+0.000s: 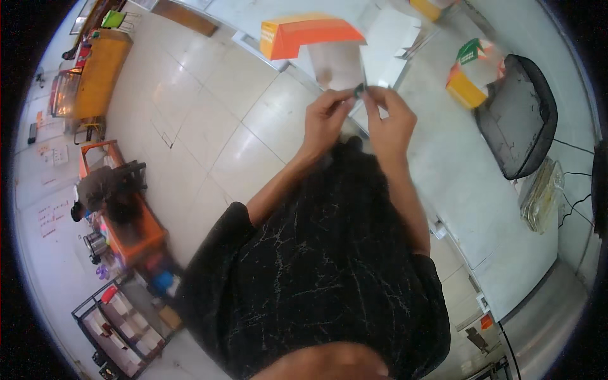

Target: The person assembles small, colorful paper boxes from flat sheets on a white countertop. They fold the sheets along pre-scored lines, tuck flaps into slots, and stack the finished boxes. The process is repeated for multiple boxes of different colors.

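My left hand (325, 123) and my right hand (391, 123) meet over the near edge of the white table. Between their fingertips is a small dark object (359, 90), pinched from both sides; its kind is too small to make out. Just beyond the fingers stands an orange and yellow carton (310, 39), its pale lower part (335, 66) blurred. To its right lies a white cut card sheet (387, 38) with notched edges.
Farther right on the table (443, 158) are a green, orange and yellow carton (468, 92), a black padded bag-like item (522, 120) and a plastic-wrapped stack (539, 199). Black cables hang at the right wall. Tiled floor (221, 114) spreads left, toward an orange workbench (136, 237) and a rack (126, 323).
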`<action>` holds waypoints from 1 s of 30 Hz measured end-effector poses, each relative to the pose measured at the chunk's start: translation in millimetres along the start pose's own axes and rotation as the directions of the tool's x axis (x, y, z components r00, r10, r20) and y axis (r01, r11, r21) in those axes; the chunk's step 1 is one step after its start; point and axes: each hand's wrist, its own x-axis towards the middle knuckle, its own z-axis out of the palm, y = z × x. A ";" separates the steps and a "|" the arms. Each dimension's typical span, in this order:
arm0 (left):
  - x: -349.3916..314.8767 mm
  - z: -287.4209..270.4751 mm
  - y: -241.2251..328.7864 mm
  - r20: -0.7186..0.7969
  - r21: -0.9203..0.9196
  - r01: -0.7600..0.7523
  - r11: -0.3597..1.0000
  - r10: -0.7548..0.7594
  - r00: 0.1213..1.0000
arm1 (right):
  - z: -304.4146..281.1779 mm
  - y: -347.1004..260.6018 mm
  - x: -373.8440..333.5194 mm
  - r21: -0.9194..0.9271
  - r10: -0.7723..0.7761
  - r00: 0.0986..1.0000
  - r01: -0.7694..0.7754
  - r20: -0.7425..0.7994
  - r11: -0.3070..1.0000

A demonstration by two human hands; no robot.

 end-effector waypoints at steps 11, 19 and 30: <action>0.0 7.1 7.6 -0.063 -0.130 0.015 0.991 -0.023 0.998 | 19.1 4.8 -1.5 0.101 0.036 0.994 -0.026 -0.105 0.995; 15.0 -8.7 10.9 -0.125 -0.006 0.096 0.995 -0.096 0.988 | 25.9 13.5 -8.1 0.048 -0.183 0.983 0.185 -0.032 0.982; 14.0 -38.9 6.6 0.185 0.754 -0.179 0.631 0.057 0.981 | -15.7 47.6 46.0 -0.261 0.051 0.995 -0.029 0.080 0.965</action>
